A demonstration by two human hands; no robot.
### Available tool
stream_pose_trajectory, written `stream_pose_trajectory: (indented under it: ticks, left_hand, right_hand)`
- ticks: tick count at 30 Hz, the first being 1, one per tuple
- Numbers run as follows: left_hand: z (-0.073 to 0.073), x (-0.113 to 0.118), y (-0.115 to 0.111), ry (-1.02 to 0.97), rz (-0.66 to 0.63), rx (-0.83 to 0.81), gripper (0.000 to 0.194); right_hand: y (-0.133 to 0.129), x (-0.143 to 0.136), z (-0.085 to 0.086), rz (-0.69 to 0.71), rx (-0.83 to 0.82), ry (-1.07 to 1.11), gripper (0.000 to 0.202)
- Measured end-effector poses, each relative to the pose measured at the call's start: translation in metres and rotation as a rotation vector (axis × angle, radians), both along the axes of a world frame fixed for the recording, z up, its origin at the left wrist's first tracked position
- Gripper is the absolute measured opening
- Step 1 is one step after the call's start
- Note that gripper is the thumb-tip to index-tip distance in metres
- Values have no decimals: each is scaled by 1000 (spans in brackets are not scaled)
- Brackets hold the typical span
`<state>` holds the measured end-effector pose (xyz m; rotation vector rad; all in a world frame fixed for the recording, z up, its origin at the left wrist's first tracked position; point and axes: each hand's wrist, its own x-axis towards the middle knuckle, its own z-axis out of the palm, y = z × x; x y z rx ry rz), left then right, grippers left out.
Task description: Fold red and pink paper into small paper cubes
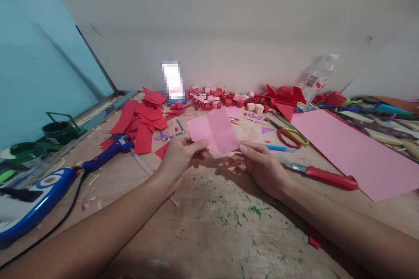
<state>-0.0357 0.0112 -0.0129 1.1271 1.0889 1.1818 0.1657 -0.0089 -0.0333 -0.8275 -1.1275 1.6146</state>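
Observation:
Both hands hold up a small pink paper square [214,130] with a crease down its middle, just above the wooden table [216,222]. My left hand [178,157] pinches its lower left edge between thumb and fingers. My right hand [260,165] grips the lower right corner. The paper tilts toward me and hides part of the table behind it.
A red-handled craft knife [324,175] and red-and-yellow scissors [290,136] lie right of my right hand, beside a large pink sheet [353,150]. Red paper pieces [142,120] and a blue glue gun [108,152] lie to the left. Small folded cubes [222,98] line the wall.

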Motion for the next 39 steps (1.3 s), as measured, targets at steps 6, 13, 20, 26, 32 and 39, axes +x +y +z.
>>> stream_pose_trajectory:
  ticks: [6,13,20,26,32,39]
  left_hand:
    - [1,1,-2,140,20,160,20]
    - [-4,5,-4,41,-154,-45,31]
    - [-1,7,-4,-22,-104,-6,20]
    - [0,10,-8,-11,-122,-18,16]
    - [-2,10,-6,-72,-90,-54,11]
    - [0,10,-7,-116,-93,-74,10]
  right_hand:
    - [0,-5,-1,-128,8,-231,31]
    - [-2,-5,1,-118,71,-315,30]
    - [-2,-6,3,-156,91,-423,36]
    - [-2,-7,2,-163,72,-383,37]
    - [-3,-1,-1,-47,11,-106,28]
    - [-3,2,-5,-19,34,-93,22]
